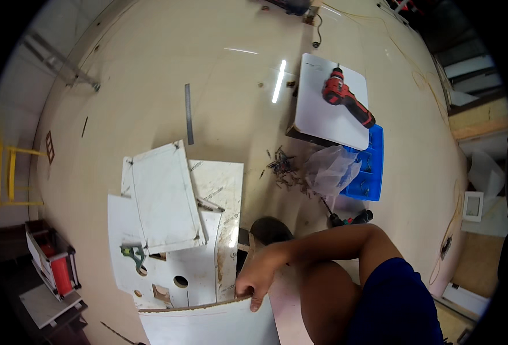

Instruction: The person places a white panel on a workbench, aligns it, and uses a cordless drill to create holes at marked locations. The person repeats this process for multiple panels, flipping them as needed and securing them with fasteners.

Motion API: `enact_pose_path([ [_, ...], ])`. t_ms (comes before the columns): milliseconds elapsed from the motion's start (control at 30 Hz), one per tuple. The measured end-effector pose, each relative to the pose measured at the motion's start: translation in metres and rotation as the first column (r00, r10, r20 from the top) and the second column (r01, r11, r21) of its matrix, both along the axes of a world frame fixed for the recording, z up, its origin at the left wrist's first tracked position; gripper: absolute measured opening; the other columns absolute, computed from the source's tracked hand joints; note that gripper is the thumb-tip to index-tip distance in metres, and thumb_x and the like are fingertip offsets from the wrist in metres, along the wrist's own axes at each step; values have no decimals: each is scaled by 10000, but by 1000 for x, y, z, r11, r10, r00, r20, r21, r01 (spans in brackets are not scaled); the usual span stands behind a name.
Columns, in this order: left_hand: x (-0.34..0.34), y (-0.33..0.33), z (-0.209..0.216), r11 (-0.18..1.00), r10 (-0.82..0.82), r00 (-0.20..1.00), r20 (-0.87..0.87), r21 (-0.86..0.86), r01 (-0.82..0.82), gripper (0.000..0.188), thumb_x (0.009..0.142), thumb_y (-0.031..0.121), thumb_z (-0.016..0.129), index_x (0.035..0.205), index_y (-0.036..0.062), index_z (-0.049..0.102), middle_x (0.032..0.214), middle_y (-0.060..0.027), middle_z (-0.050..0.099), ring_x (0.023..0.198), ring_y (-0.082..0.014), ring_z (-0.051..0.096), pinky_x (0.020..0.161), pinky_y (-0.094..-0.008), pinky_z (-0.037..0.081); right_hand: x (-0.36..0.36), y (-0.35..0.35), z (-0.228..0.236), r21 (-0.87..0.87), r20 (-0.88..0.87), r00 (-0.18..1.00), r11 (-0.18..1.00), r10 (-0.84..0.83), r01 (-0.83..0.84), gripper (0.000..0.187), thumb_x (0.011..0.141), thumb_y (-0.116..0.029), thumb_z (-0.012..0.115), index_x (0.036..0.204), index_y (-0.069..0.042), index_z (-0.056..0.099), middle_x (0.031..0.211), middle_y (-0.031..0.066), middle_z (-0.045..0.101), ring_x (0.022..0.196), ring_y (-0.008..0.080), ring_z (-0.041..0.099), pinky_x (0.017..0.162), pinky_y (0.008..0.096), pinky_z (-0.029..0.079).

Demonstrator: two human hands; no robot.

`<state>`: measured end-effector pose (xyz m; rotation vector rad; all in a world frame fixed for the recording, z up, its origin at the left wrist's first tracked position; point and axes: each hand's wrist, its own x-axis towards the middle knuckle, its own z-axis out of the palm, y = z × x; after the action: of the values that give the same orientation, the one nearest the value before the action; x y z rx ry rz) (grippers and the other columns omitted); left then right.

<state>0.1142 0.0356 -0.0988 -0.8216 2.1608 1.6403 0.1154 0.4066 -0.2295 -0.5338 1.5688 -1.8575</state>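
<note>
R hand (261,270) gripped far edge of white board (208,325), up close; L hand out of view; board's visible part had no holes, prob. unfinished; panel (199,276) just beyond already had several; red drill (337,92) lay farther off

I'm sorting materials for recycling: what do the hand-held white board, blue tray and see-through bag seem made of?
White board: probably wood-based, smooth laminate-like face; its edge is rough and brown.
Blue tray: likely moulded plastic, uniformly coloured, compartmented.
See-through bag: probably thin plastic film, crinkled and translucent.
</note>
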Motion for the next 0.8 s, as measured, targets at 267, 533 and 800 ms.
enact_pose_path([
  [267, -2, 5, 14, 996, -26, 1000, -1, -87, 26, 558, 966, 418, 537, 1332, -4, 527, 1293, -191, 562, 1172, -335, 535, 1005, -491, 446, -119, 203, -36, 84, -587, -39, -109, -808, 991, 458, 841, -259, 797, 1196, -28, 625, 1167, 148, 674, 1109, 332, 638, 980, 412, 502],
  [533, -3, 13, 22, 981, -69, 993, -91, -188, 51, 498, 938, 352, 579, 1284, -6, 556, 1249, -185, 587, 1124, -332, 560, 965, -488, 466, -128, 181, -103, 177, -436, 161, 91, -885, 980, 329, 796, -180, 787, 1072, -32, 685, 1003, 152, 668, 975, 341, 634, 893, 455, 496],
  [800, 4, 7, 22, 977, -87, 985, -149, -206, 55, 440, 911, 287, 621, 1235, -8, 585, 1204, -179, 611, 1076, -329, 585, 924, -485, 486, -44, 121, -80, 257, -704, 291, 149, -647, 955, 356, 803, -286, 786, 1079, -76, 706, 1075, 105, 678, 1189, 319, 546, 1147, 546, 304],
])
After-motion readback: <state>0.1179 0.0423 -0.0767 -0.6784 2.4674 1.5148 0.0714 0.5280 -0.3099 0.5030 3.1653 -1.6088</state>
